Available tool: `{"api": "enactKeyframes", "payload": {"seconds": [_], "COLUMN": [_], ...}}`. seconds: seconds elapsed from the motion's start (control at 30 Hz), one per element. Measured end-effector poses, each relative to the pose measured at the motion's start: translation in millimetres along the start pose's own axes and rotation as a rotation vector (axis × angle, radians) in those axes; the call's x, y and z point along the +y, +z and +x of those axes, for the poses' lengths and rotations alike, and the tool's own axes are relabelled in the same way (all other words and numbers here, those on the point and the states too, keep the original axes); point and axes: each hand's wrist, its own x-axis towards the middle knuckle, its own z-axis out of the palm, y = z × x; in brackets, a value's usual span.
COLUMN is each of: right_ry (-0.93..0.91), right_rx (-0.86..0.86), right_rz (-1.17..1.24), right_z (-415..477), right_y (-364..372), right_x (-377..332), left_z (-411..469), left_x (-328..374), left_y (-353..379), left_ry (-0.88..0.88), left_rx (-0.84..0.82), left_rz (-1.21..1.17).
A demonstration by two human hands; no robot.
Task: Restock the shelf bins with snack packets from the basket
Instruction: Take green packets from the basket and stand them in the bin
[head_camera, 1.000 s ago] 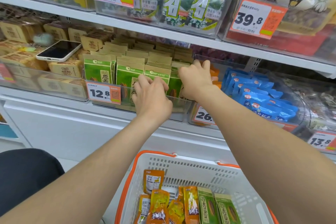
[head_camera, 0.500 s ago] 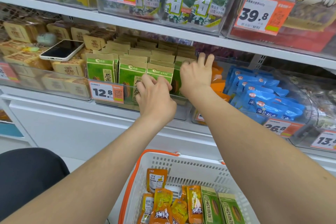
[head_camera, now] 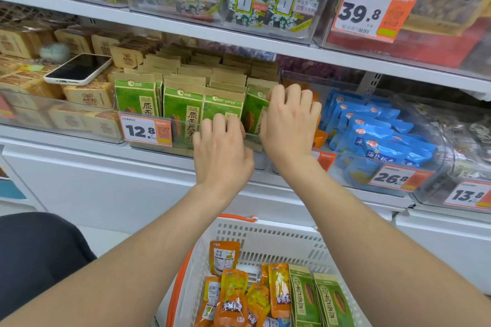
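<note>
Left hand [head_camera: 221, 152] and right hand [head_camera: 289, 125] both curled on upright green packets [head_camera: 183, 111], long axis vertical, fronts facing out.

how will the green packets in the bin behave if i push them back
Probably fairly stiff: the green packets stand upright with flat, uncreased tops. Likely light, being thin and flat. Packed in tight rows inside the clear bin, they should slide back together rather than tip.

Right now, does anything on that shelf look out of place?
Yes: a phone lies flat on the tan packets in the left bin; it is not stock. The green packets by the left hand and right hand stand upright in tidy rows.
</note>
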Motion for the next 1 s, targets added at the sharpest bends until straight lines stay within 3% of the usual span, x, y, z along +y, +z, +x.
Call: {"api": "enactKeyframes", "payload": {"seconds": [0.07,0.13,0.33,0.4,0.57,0.7,0.8,0.9,1.0], "right_ry": [-0.074,-0.174,-0.235,-0.217,-0.14,-0.278,-0.366,-0.164,0.031], "right_rx": [0.074,0.094,-0.129,-0.288,-1.082,-1.397,-1.449,-1.454,-1.351], "right_rz": [0.161,0.365,0.522,0.52,0.457,0.269,0.248,0.49,0.805], "right_z": [-20.5,-49.5,-148.3,-178.9,-240.9,-296.1,-324.6,-325.3,-310.8], "right_y": [-7.8,-14.7,8.8,20.9,52.4,64.0,68.0,72.9,78.2], "right_x": [5.5,11.3,38.8,53.3,85.1,95.6,87.7,61.1,32.2], "left_z": [-8.3,-16.9,-53.3,-65.6,-88.3,-99.9,-100.7,-94.1,-89.4], "left_x": [-1.4,-1.1,3.1,4.2,4.7,6.1,5.2,6.1,0.4], "left_y": [4.6,9.2,33.0,41.5,57.6,65.1,69.4,65.9,68.1], "left_ry": [0.059,0.075,0.201,0.268,0.436,0.464,0.49,0.507,0.462], "left_rx": [-0.009,-0.136,-0.813,-1.0,-1.376,-1.482,-1.45,-1.348,-1.308], "left_rz": [0.002,0.0,0.006,0.052,0.248,0.342,0.432,0.543,0.64]}}
